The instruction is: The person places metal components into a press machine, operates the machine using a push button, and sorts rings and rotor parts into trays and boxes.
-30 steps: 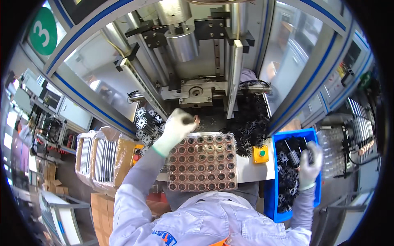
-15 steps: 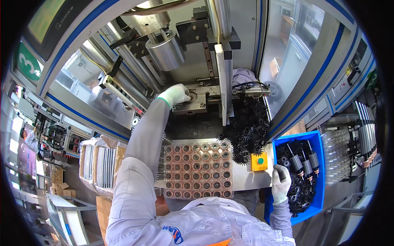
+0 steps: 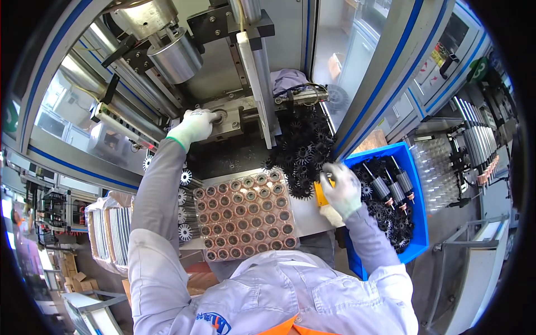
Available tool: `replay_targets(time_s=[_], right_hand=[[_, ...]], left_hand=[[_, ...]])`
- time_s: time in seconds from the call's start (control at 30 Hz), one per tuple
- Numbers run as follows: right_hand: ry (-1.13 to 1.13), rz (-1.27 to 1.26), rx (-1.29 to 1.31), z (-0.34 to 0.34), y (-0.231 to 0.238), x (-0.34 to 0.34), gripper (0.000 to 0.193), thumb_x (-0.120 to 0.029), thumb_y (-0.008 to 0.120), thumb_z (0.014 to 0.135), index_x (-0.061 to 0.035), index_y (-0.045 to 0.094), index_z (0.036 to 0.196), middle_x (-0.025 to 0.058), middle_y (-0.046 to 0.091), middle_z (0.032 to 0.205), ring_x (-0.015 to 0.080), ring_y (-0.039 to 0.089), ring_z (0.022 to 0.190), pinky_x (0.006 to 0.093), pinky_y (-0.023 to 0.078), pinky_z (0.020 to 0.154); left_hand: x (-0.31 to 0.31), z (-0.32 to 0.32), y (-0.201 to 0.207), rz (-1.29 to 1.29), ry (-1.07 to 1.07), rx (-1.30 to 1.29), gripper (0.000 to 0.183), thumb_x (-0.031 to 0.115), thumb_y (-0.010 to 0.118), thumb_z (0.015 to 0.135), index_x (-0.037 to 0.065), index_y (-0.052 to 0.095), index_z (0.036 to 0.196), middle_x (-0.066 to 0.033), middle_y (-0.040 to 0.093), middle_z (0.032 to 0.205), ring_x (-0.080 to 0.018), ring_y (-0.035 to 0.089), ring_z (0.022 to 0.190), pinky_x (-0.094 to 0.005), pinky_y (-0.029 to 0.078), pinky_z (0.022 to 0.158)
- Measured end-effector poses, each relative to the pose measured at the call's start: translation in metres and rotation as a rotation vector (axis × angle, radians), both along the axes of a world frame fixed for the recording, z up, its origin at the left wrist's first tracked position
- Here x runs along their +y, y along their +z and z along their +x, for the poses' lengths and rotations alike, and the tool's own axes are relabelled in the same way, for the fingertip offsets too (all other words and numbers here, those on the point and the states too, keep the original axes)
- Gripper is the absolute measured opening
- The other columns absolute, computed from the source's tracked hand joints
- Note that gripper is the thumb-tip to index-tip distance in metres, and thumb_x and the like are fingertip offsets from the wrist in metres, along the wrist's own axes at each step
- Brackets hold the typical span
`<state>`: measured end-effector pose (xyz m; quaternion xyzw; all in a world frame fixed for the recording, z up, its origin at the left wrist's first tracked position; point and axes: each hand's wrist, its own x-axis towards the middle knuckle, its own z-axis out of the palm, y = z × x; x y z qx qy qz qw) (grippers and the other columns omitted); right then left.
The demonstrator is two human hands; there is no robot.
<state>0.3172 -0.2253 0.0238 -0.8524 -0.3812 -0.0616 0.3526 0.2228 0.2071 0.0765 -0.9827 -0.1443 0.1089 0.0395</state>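
My left hand [image 3: 195, 125], in a white glove, reaches into the machine. Its fingertips are closed together at the round seat of a metal fixture [image 3: 228, 124]; whatever they grip there is hidden. Over the yellow button box [image 3: 321, 193] hovers my right hand [image 3: 343, 188], also gloved, fingers loosely curled and apart, with nothing visible in them. Just left of it lies a heap of black toothed discs [image 3: 304, 151]. In front of me a clear tray [image 3: 195, 192] holds rows of copper-coloured rings.
A metal press cylinder [image 3: 176, 56] hangs above and left of the fixture. Upright guard bar [image 3: 254, 89] stands right of it. On the right, a blue bin [image 3: 417, 212] contains rotors with shafts [image 3: 381, 188] and more black discs. White toothed discs [image 3: 185, 177] stand left of the tray.
My right hand has risen from beside the blue bin to above the button box, its fingers loosening. My left hand stays at the fixture. The whole view has shifted and tilted.
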Motion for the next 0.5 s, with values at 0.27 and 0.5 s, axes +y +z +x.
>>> replay_targets(time_s=[0.27,0.5], right_hand=[[-0.096,-0.527,-0.114,0.066,-0.013,0.058,0.021,-0.022,0.058,0.082,-0.0035,0.067,0.081,0.0203,0.07,0.085,0.0376,0.069,0.083,0.0487,0.054,0.077],[-0.092,-0.33,-0.1,0.032,0.043,0.071,0.022,-0.027,0.062,0.086,-0.0113,0.075,0.094,0.0165,0.071,0.094,0.0333,0.068,0.092,0.0443,0.052,0.082]], left_hand=[[-0.085,-0.057,-0.004,-0.2,-0.068,-0.896,0.048,0.001,0.058,0.084,-0.002,0.05,0.132,-0.0253,0.055,0.13,-0.0417,0.052,0.122,-0.0435,0.042,0.106],[-0.099,-0.223,0.0,-0.205,0.284,-1.1,0.041,0.007,0.07,0.08,0.001,0.062,0.12,-0.0195,0.062,0.122,-0.0358,0.06,0.113,-0.041,0.048,0.099]])
